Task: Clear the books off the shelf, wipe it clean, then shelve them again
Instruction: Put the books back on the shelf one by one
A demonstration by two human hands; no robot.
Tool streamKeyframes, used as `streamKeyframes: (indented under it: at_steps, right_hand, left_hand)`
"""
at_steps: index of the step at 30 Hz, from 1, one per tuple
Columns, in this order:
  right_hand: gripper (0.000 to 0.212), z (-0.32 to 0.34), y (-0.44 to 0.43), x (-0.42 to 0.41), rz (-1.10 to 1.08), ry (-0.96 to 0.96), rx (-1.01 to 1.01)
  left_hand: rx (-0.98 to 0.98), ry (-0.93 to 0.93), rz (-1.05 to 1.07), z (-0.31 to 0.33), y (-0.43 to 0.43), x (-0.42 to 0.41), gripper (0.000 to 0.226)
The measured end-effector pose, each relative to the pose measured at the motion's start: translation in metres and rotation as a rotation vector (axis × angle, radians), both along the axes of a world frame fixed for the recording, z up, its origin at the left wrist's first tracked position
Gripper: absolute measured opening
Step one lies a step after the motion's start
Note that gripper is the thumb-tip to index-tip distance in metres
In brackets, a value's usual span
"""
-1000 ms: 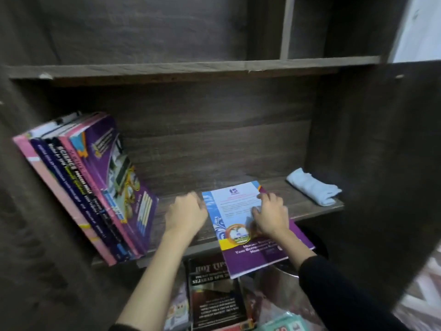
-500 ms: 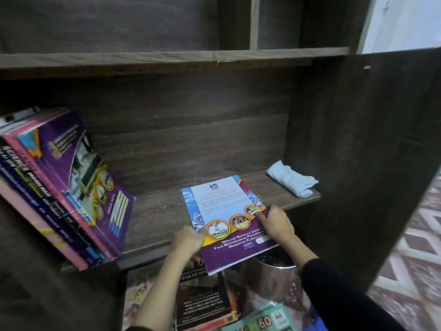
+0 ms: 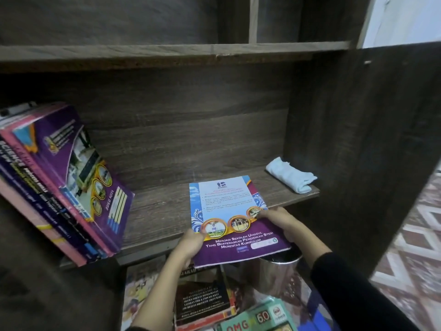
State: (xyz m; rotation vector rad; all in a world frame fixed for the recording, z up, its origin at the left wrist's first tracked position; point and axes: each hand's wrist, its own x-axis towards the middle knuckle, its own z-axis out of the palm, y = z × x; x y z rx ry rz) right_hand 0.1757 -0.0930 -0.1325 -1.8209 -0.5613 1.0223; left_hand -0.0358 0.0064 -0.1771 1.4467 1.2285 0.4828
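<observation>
Dark brown wooden shelf (image 3: 162,211) carries a leaning row of colourful softcover books (image 3: 71,182) at its left end. A thin purple-and-blue softcover book (image 3: 229,218) overhangs its front edge, its sides pinched by the left hand (image 3: 191,244) and right hand (image 3: 284,223). A folded pale blue cloth (image 3: 291,175) lies at the right end.

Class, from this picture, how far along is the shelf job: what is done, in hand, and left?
Done: a pile of books lies below the shelf, seemingly cleared. In hand: the left hand and right hand grip the purple book overhanging the shelf edge. Left: the leaning books, wiping with the cloth lying at right, reshelving.
</observation>
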Motion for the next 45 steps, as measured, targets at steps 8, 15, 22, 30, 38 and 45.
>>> streamKeyframes:
  at_steps: [8,15,22,30,38,45]
  right_hand:
    - [0.025,0.020,-0.014,-0.019,0.092,0.300,0.128]
    - [0.038,0.047,-0.013,-0.041,0.052,0.190,0.344]
    - [0.042,0.056,-0.003,-0.077,0.078,-0.207,0.451]
    - [0.051,0.094,0.003,-0.178,0.243,-0.819,0.470]
    - [0.064,0.100,-0.004,-0.212,0.356,-1.096,0.392]
    - [0.065,0.094,0.005,-0.248,0.415,-1.137,0.453]
  left_hand:
    - [0.290,0.177,0.061,0.024,0.007,-0.001,0.030]
    - [0.139,-0.023,0.105,0.024,0.014,-0.017,0.022]
    - [0.362,0.181,0.187,0.057,0.011,-0.012,0.053]
    - [0.411,-0.515,0.255,0.215,0.003,-0.042,0.094]
    - [0.640,-0.381,0.417,0.240,-0.003,-0.047,0.091]
    - [0.850,-0.108,0.517,0.240,-0.011,-0.095,0.086]
